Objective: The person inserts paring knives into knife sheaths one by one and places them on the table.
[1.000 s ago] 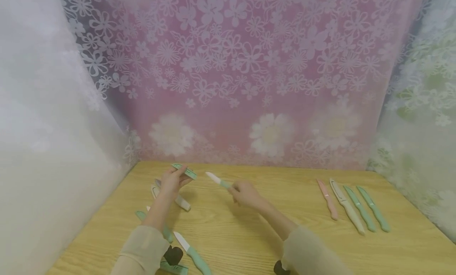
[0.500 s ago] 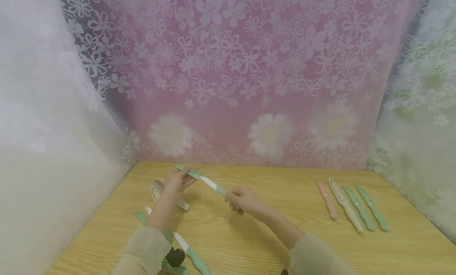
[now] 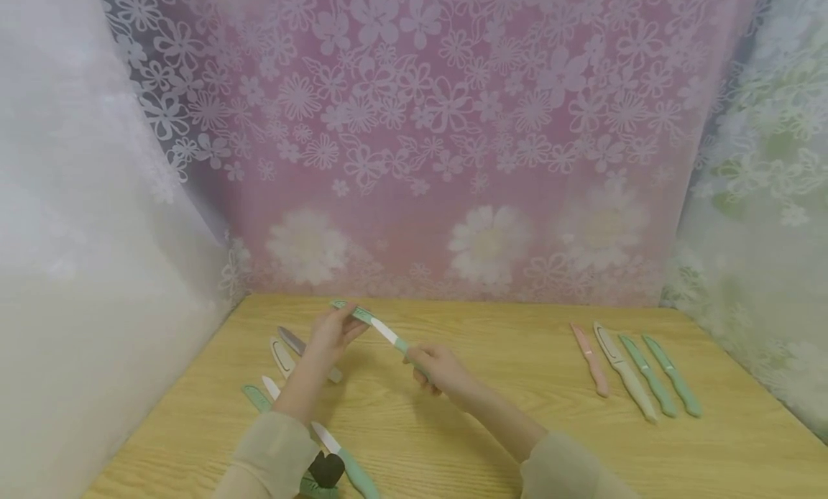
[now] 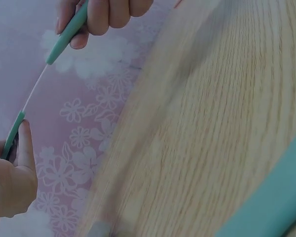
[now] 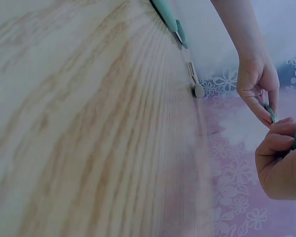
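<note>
Above the far left of the table, my left hand pinches a green knife sheath between thumb and fingers. My right hand grips the green handle of a small knife with a white blade. The blade points left, and its tip sits in the sheath's mouth, with much of the blade still showing in the left wrist view. Under my left forearm lie a cream sheath, a dark-bladed knife, a green sheath and a white blade, partly hidden.
To the right lie a pink sheathed knife, a cream one and two green ones, side by side. Near the front left is an unsheathed green-handled knife beside a green sheath. Floral curtains surround the wooden table.
The knife and sheath have come together: the blade tip, apart from the sheath a second ago, is now inside its mouth. My left hand has shifted slightly right.
</note>
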{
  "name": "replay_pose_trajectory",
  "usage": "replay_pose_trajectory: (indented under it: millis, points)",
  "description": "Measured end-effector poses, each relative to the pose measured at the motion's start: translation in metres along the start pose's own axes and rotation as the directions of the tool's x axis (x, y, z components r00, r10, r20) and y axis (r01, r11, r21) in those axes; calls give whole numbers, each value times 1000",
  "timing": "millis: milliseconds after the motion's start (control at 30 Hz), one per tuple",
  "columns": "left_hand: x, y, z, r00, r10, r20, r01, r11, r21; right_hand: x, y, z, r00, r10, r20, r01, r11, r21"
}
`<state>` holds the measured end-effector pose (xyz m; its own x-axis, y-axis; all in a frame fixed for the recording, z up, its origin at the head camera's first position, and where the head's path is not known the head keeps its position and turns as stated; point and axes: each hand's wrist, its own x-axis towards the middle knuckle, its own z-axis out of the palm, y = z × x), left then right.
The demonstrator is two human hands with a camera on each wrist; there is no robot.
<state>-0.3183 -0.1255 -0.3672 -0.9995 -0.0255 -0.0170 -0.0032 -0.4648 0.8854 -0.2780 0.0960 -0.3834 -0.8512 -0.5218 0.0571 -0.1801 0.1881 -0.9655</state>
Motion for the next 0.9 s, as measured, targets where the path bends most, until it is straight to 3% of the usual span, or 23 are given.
replay_pose_trajectory:
  millis: [367,900]
  points:
    - [0,1,6,998,-51,-42,48,996,-70,-1,-3,0,999,-30,-40,32,999,34]
    - [-3,-3,7,998,-67,6,67,996,-66,-2,-4,0,998,-17,-59,18,1000,18]
